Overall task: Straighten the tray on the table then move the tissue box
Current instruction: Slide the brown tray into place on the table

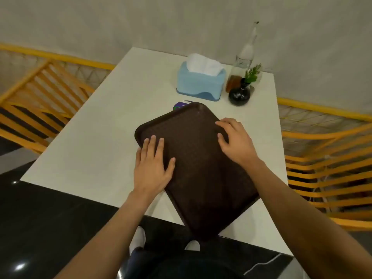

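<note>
Down at the bottom, white shoes on a dark glossy floor, and both bare forearms reach up over the near edge of the white table. The dark brown tray lies skewed on that table, turned at an angle to its sides, with its nearest corner hanging out past the table's front edge. The left hand lies flat on the tray's left side, fingers spread and extended, palm down, gripping nothing, only pressing on the surface. The right hand sits over the tray's right rim, its fingers curled loosely down onto the tray and thumb tucked inward, bent rather than clamped; whether it hooks the rim, I cannot tell. Just past the tray's far corner, a small dark round item peeks out, partly covered by it. Farther back stands the light blue tissue box, upright, white tissue poking out on top, apart from the tray. Just to its right are a small dark vase with a green sprig and a tall clear glass bottle. Yellow slatted chairs flank the table on both sides, grey wall behind.
</note>
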Demonstrator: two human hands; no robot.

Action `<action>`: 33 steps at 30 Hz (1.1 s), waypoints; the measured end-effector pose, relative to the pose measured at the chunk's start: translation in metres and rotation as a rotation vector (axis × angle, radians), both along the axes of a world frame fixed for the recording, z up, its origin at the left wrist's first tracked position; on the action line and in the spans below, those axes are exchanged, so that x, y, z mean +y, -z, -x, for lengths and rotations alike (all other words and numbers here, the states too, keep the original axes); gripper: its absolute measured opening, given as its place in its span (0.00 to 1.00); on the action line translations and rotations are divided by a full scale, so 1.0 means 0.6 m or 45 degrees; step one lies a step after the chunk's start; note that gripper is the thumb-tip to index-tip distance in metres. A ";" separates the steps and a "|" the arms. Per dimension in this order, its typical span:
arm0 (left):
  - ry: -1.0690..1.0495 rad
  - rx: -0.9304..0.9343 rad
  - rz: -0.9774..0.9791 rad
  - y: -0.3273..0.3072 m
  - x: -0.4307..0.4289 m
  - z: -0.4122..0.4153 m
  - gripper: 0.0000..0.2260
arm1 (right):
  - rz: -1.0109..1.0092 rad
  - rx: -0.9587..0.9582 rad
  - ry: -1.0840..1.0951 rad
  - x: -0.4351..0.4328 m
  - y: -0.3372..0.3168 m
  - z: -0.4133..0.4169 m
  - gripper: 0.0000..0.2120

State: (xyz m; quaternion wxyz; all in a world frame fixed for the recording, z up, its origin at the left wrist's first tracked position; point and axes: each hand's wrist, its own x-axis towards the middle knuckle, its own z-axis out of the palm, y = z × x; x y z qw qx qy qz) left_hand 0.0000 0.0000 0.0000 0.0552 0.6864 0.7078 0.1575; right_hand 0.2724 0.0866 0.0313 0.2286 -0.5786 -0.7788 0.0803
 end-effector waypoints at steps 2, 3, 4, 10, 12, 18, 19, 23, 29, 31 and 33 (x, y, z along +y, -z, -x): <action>-0.073 0.007 0.034 0.007 -0.013 -0.014 0.33 | -0.011 -0.031 0.041 0.007 0.004 -0.022 0.16; -0.109 0.019 0.051 0.015 -0.020 -0.022 0.34 | -0.005 -0.072 0.079 0.011 0.012 -0.036 0.15; -0.157 0.027 0.069 0.022 -0.028 -0.031 0.35 | 0.036 -0.113 0.130 0.014 0.018 -0.047 0.15; -0.379 0.085 0.276 0.043 -0.043 -0.057 0.37 | 0.376 -0.305 0.242 0.030 0.051 -0.097 0.20; -0.391 0.099 0.292 0.048 -0.044 -0.055 0.35 | 0.392 -0.302 0.182 0.030 0.061 -0.101 0.20; -0.389 0.123 0.269 0.055 -0.031 -0.001 0.31 | 0.403 -0.268 0.081 0.028 0.071 -0.066 0.24; -0.386 0.119 0.265 0.055 -0.027 0.010 0.30 | 0.401 -0.261 0.069 0.027 0.072 -0.058 0.24; -0.392 0.118 0.231 0.057 -0.008 0.057 0.29 | 0.398 -0.209 0.052 0.026 0.077 -0.020 0.24; -0.412 0.074 0.139 0.052 0.021 0.129 0.25 | 0.465 -0.138 0.122 0.027 0.077 0.056 0.24; -0.413 0.075 0.055 0.044 0.031 0.156 0.23 | 0.491 -0.094 0.150 0.027 0.074 0.081 0.24; -0.418 0.066 -0.029 0.035 0.041 0.189 0.22 | 0.509 -0.052 0.166 0.028 0.072 0.110 0.24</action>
